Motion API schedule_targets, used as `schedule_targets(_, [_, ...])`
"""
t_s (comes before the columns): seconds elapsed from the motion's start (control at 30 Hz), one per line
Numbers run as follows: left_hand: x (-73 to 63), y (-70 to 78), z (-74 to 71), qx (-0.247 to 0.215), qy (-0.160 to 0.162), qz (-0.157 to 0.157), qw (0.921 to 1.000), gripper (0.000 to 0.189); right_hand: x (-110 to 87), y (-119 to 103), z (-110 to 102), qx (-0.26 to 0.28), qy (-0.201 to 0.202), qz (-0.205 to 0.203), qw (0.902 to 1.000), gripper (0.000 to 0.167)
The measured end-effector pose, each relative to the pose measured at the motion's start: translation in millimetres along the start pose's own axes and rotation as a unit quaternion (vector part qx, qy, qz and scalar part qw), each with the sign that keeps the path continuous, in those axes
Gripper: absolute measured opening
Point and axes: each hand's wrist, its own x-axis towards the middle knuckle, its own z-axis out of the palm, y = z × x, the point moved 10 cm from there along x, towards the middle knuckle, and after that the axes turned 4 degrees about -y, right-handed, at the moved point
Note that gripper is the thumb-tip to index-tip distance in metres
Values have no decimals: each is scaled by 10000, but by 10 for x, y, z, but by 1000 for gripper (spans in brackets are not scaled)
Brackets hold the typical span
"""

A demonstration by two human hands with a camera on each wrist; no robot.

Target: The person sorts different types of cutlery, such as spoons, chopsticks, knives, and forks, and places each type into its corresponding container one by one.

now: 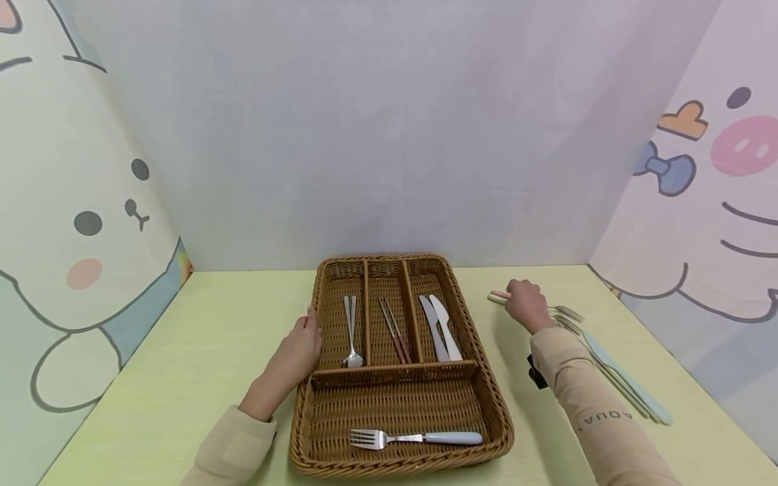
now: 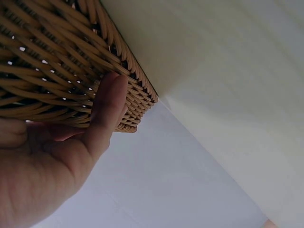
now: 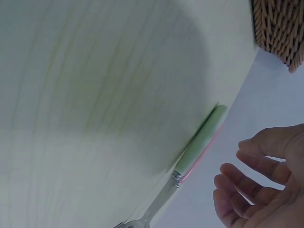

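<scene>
Your left hand (image 1: 299, 349) grips the basket's (image 1: 401, 466) left rim, likely steadying it, while your right hand (image 1: 527, 305), fingers loosely bent around nothing, hovers by the green-handled fork (image 3: 200, 141) right of the basket.

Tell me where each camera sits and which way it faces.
Head: worn on the head, facing forward and down at the basket; left hand, right hand and sleeves show.
Left wrist: worn there, facing the basket's side; left hand shows.
Right wrist: worn there, facing table and green handle; right hand shows.
Shared by head and left wrist: basket, left hand.
</scene>
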Motion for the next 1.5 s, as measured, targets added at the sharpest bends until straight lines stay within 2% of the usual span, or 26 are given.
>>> schedule_targets(0.23, [1,0,25,8,-52,-22,10000,52,-7,188,78,-134,92,90,9998,28])
schedule_targets(0.5, [1,5,49,-44,-97,-68,9999,53,-32,343,157,-333,-26,106,9994,16])
schedule_targets(0.63, [6,5,45,18,-23,-54,10000,52,-58,375,167,-358,-41,30,9993,18])
schedule_targets(0.83, [8,7,41,30,-47,-49,10000,52,-60,409,151,-530,166,-113,9984,16])
schedule_targets(1.07, [6,19,21,21,-90,-13,10000,52,-18,464,165,-675,112,24,9977,18])
schedule_targets(1.5, [-4,13,-1,43,-6,21,10000,51,1,428,179,-940,239,-109,9952,15])
